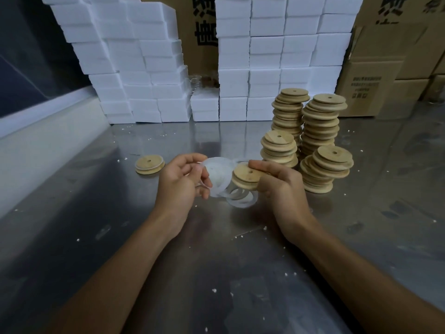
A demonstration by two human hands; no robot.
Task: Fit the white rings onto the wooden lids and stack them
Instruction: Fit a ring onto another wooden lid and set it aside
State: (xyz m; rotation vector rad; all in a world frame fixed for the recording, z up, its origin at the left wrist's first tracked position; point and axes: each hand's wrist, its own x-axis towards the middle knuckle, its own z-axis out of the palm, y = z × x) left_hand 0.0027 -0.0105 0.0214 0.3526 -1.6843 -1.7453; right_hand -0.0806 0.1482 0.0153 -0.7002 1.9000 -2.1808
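Observation:
My right hand (280,186) grips a round wooden lid (245,177) with a small centre hole, held above the steel table (96,213). My left hand (183,179) pinches a thin translucent white ring (216,175) right beside the lid, their edges overlapping. A few more white rings (240,200) hang or lie just below the held lid. One lid with a white ring around it (149,164) lies flat on the table to the left. Several stacks of bare wooden lids (320,131) stand to the right, just behind my right hand.
White foam boxes (265,56) are piled high along the back. Cardboard cartons (385,68) stand at the back right. A pale wall ledge (48,131) runs along the left side. Small white foam crumbs are scattered over the table.

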